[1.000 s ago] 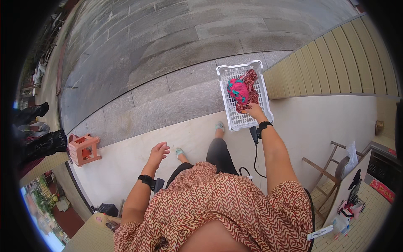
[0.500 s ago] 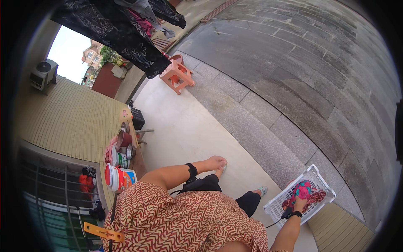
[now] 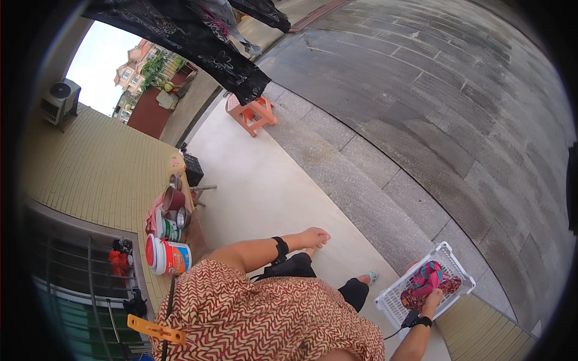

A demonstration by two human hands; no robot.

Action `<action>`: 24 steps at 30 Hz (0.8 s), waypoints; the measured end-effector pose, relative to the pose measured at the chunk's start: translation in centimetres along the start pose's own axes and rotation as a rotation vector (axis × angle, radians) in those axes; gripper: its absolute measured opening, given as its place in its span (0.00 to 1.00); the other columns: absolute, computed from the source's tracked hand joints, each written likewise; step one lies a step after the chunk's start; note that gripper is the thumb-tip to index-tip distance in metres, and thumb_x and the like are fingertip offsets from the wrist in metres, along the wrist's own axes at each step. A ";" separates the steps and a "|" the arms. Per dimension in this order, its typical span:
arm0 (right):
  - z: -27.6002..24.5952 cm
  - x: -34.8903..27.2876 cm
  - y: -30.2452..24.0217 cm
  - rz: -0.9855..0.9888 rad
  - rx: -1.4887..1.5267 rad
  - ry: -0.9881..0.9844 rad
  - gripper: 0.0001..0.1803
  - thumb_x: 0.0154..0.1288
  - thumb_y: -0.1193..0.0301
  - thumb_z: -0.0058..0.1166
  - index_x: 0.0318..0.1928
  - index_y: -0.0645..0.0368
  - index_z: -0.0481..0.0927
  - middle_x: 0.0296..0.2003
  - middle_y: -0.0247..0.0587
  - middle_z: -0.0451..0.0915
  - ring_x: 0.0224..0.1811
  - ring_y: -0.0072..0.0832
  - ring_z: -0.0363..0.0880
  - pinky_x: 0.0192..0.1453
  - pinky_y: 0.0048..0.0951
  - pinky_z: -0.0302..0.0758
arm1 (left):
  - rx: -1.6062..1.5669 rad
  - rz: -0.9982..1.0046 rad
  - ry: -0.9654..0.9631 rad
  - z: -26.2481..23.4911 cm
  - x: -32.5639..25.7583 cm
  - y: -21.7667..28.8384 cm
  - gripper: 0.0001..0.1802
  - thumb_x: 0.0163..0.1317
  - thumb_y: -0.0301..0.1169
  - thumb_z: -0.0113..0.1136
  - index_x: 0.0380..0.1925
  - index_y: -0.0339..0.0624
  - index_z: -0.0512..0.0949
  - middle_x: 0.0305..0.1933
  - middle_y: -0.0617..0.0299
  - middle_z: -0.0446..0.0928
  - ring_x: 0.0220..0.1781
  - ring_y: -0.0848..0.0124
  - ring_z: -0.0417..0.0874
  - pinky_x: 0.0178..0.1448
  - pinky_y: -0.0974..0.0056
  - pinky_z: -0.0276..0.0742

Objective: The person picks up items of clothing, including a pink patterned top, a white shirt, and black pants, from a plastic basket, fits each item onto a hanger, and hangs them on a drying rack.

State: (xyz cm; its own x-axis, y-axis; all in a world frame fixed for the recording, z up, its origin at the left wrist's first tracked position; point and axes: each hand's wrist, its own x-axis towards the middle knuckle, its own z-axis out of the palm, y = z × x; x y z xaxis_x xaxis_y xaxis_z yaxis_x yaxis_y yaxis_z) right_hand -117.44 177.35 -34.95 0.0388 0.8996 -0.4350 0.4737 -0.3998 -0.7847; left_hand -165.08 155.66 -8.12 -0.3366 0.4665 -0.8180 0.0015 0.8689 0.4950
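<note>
Daylight falls on a pale concrete floor (image 3: 253, 180) bordered by grey stone paving (image 3: 433, 102). A yellow tiled wall (image 3: 96, 174) carries an air-conditioner unit (image 3: 59, 99) and a barred window (image 3: 78, 283). An orange plastic stool (image 3: 251, 113) stands under dark hanging clothes (image 3: 192, 42). Paint buckets (image 3: 167, 253) sit by the wall.

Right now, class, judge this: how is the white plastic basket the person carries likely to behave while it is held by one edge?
The white basket probably tilts, since only the right hand grips one rim. Its lattice walls look thin, so it may flex a little. The bright clothes inside look soft and crumpled, so the load is likely light for its size, though heavier if damp.
</note>
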 end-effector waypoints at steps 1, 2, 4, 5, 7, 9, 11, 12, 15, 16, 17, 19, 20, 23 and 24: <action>-1.4 -1.0 -1.6 -0.058 0.058 0.080 0.10 0.59 0.70 0.39 0.29 0.64 0.69 0.23 0.39 0.67 0.24 0.26 0.63 0.28 0.31 0.65 | 0.005 0.037 -0.020 0.0 0.9 -0.3 0.20 0.60 0.45 0.52 0.42 0.40 0.75 0.35 0.62 0.75 0.30 0.74 0.76 0.31 0.69 0.72; -2.5 -1.7 -2.7 -0.086 0.045 0.160 0.09 0.61 0.68 0.39 0.32 0.62 0.69 0.24 0.36 0.69 0.27 0.27 0.67 0.24 0.29 0.66 | 0.011 0.076 -0.042 0.1 1.5 -0.1 0.20 0.60 0.45 0.52 0.42 0.40 0.75 0.36 0.62 0.75 0.30 0.74 0.76 0.31 0.69 0.72; -3.7 -4.5 -9.4 0.007 0.287 0.153 0.08 0.62 0.68 0.40 0.33 0.60 0.68 0.24 0.35 0.68 0.28 0.24 0.68 0.23 0.25 0.66 | -0.013 0.096 -0.063 0.4 1.8 0.0 0.20 0.60 0.45 0.52 0.42 0.40 0.75 0.36 0.62 0.75 0.31 0.73 0.76 0.32 0.68 0.72; -5.0 -6.0 -13.3 0.104 0.535 0.130 0.07 0.63 0.68 0.41 0.33 0.59 0.68 0.25 0.34 0.68 0.29 0.20 0.69 0.22 0.22 0.67 | -0.031 0.106 -0.075 0.7 1.8 0.3 0.20 0.60 0.45 0.52 0.42 0.41 0.75 0.36 0.62 0.75 0.31 0.73 0.76 0.33 0.68 0.72; -8.1 -7.3 -17.1 0.091 0.474 0.049 0.05 0.64 0.69 0.40 0.35 0.57 0.66 0.26 0.32 0.67 0.29 0.18 0.70 0.15 0.18 0.63 | 0.024 0.199 -0.138 1.6 1.6 2.2 0.19 0.59 0.44 0.52 0.42 0.41 0.76 0.36 0.62 0.76 0.32 0.73 0.77 0.34 0.68 0.73; -8.9 -9.4 -23.0 -0.066 0.494 -0.005 0.05 0.65 0.70 0.40 0.35 0.56 0.67 0.29 0.30 0.67 0.29 0.16 0.68 0.23 0.17 0.65 | 0.113 0.348 -0.217 2.2 1.6 4.1 0.19 0.59 0.43 0.53 0.41 0.40 0.76 0.36 0.61 0.76 0.33 0.71 0.77 0.36 0.67 0.73; -8.5 -10.4 -26.2 -0.241 0.536 -0.002 0.04 0.66 0.70 0.39 0.35 0.55 0.67 0.26 0.29 0.68 0.24 0.16 0.66 0.20 0.16 0.63 | 0.194 0.501 -0.270 3.4 1.6 6.1 0.20 0.58 0.43 0.54 0.42 0.38 0.75 0.36 0.58 0.77 0.33 0.67 0.78 0.38 0.64 0.73; -8.1 -11.0 -28.1 -0.394 0.579 -0.008 0.04 0.66 0.70 0.39 0.36 0.54 0.68 0.24 0.28 0.69 0.19 0.16 0.65 0.18 0.14 0.61 | 0.237 0.579 -0.274 4.0 1.3 7.2 0.21 0.58 0.43 0.54 0.43 0.38 0.75 0.37 0.56 0.77 0.34 0.65 0.78 0.40 0.62 0.73; -5.3 -18.8 -39.9 -0.625 0.490 -0.160 0.04 0.67 0.70 0.40 0.35 0.55 0.67 0.26 0.26 0.69 0.23 0.11 0.63 0.24 0.13 0.60 | 0.392 0.767 -0.411 4.4 -2.7 11.9 0.31 0.58 0.44 0.57 0.56 0.36 0.65 0.53 0.48 0.70 0.47 0.61 0.76 0.51 0.61 0.71; -3.9 -21.0 -42.7 -0.656 0.482 -0.168 0.04 0.67 0.70 0.40 0.35 0.55 0.67 0.26 0.26 0.69 0.23 0.11 0.63 0.24 0.13 0.60 | 0.355 0.843 -0.448 4.1 -4.9 13.2 0.33 0.57 0.44 0.58 0.57 0.36 0.63 0.56 0.47 0.68 0.52 0.60 0.74 0.54 0.59 0.69; -2.4 -23.2 -45.2 -0.682 0.461 -0.280 0.04 0.67 0.71 0.41 0.35 0.56 0.67 0.27 0.25 0.68 0.25 0.10 0.62 0.26 0.13 0.59 | 0.307 1.006 -0.385 4.2 -5.5 13.3 0.35 0.56 0.43 0.59 0.59 0.36 0.61 0.57 0.46 0.66 0.55 0.60 0.72 0.56 0.59 0.67; -0.5 -26.7 -49.3 -0.618 0.431 -0.578 0.01 0.65 0.75 0.42 0.36 0.58 0.67 0.30 0.27 0.68 0.32 0.12 0.63 0.37 0.14 0.62 | 0.111 1.263 -0.331 4.3 -7.1 13.4 0.34 0.53 0.41 0.61 0.57 0.35 0.63 0.58 0.46 0.65 0.58 0.61 0.68 0.59 0.60 0.64; 1.0 -27.9 -50.6 -0.678 0.366 -0.580 0.01 0.65 0.75 0.42 0.36 0.58 0.67 0.29 0.26 0.68 0.32 0.12 0.64 0.37 0.14 0.62 | 0.101 1.215 -0.444 3.0 -7.8 13.8 0.32 0.53 0.40 0.62 0.55 0.35 0.64 0.56 0.47 0.66 0.54 0.62 0.70 0.56 0.61 0.66; 4.6 -29.9 -53.7 -0.767 0.329 -0.596 0.01 0.65 0.76 0.43 0.36 0.59 0.67 0.29 0.26 0.68 0.31 0.12 0.64 0.36 0.13 0.61 | 0.127 1.095 -0.518 -2.7 -10.1 13.4 0.21 0.56 0.37 0.59 0.46 0.35 0.71 0.45 0.53 0.73 0.42 0.68 0.75 0.44 0.64 0.71; 5.7 -30.4 -54.5 -0.768 0.364 -0.599 0.01 0.65 0.76 0.43 0.36 0.59 0.67 0.29 0.26 0.68 0.30 0.11 0.64 0.35 0.13 0.61 | 0.070 1.028 -0.426 -4.6 -9.7 12.3 0.17 0.58 0.36 0.56 0.42 0.36 0.73 0.40 0.54 0.74 0.40 0.69 0.75 0.41 0.65 0.72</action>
State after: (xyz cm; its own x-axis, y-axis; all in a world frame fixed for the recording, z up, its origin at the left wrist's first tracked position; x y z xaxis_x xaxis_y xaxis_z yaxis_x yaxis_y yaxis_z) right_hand -149.40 170.80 18.49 -0.6512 0.7400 0.1684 -0.1123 0.1255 -0.9857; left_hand -166.12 161.02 7.28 0.2060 0.9761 -0.0692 0.1507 0.0382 0.9878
